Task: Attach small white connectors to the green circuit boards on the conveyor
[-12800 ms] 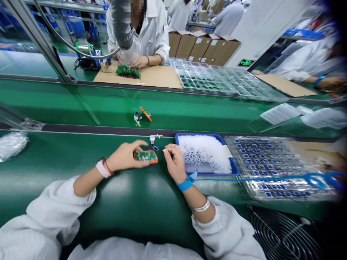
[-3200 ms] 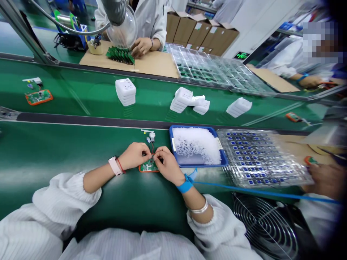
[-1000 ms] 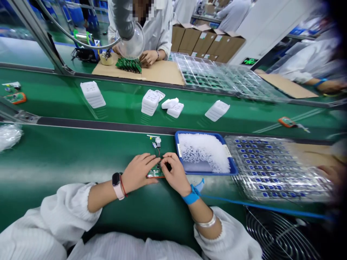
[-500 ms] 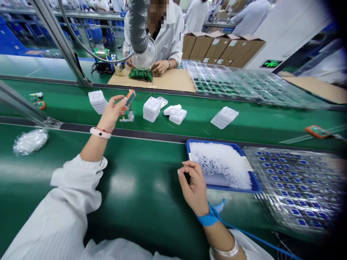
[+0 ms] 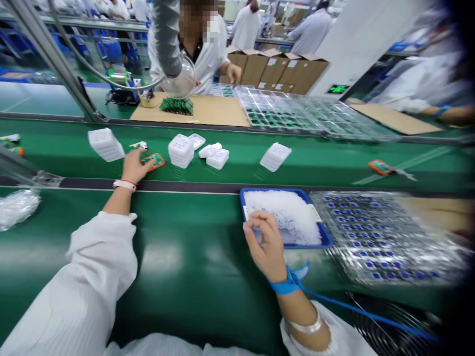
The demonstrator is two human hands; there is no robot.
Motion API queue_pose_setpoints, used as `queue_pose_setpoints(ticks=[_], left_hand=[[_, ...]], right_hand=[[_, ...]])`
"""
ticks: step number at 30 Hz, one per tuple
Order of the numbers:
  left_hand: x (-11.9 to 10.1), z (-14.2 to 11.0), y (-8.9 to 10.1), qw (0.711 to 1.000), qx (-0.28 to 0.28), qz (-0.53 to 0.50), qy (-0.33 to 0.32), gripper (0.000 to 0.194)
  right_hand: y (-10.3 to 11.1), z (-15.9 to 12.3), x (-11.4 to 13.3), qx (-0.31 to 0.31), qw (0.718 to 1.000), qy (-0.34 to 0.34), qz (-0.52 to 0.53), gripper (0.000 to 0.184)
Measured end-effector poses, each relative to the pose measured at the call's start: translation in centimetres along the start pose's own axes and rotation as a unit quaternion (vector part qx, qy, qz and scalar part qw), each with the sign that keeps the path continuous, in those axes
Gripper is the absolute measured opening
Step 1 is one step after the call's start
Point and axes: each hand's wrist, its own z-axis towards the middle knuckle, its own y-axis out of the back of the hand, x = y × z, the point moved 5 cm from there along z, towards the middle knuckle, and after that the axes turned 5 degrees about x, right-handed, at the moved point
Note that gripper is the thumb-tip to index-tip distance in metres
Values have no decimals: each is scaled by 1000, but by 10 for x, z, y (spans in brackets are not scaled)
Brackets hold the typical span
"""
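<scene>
Currently an orange-rimmed board is on the green belt, near a stack of white cases; the left hand has its fingers at the board's left end, gripping or only touching, I cannot tell; the right hand has thumb and forefinger close together, anything between them too small to tell, by a blue tray of white bits; rightward lies a clear tray

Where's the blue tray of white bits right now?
In the head view, right of centre: the blue tray sits on the green bench, partly behind the right hand, just left of the clear tray.
</scene>
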Motion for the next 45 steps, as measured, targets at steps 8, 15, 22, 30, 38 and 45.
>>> queue_pose_setpoints(ticks=[8,15,22,30,38,45], left_hand=[[-12,-18,10,974,-221,-27,-44,25],[-89,-80,-2,971,-148,-68,-174,19],[-103,-102,-2,980,-79,-105,-151,17],[-102,-98,-10,984,-37,-102,-143,20],[-104,-96,-15,983,-2,-105,-152,20],[-101,-94,-20,983,20,-107,-147,24]], right_hand=[[81,6,-109,-71,976,-142,-152,10],[66,4,-123,-2,971,-127,-201,10],[57,5,-124,18,964,-116,-240,17],[51,8,-125,32,956,-101,-273,9],[46,9,-125,46,957,-105,-267,10],[60,7,-124,27,968,-93,-233,10]])
